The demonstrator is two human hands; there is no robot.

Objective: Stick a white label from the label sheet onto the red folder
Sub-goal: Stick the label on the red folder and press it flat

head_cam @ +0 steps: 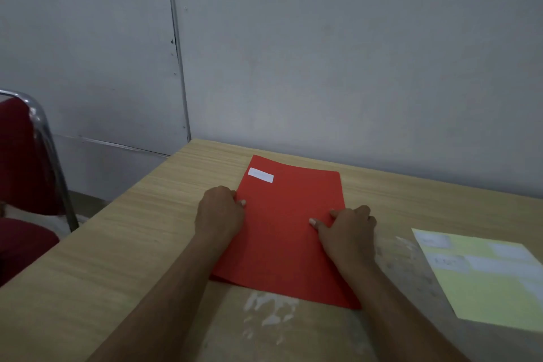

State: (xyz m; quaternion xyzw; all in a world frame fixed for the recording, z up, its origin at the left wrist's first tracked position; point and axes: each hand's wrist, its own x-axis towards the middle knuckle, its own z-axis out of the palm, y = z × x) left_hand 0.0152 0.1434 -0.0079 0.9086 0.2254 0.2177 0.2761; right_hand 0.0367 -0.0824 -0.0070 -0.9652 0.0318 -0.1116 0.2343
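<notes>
Fingers of the left hand [220,209] and the right hand [348,228] are pinching the side edges of the red folder [282,232] lying on the surface [123,244]. White label [260,175] is sitting at its far left corner; pressing it flat would be wise.

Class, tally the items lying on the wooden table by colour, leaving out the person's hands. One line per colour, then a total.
Red: 1, the red folder
White: 1, the white label stuck on the folder's far left corner
Pale yellow: 1, the label sheet
Total: 3
</notes>
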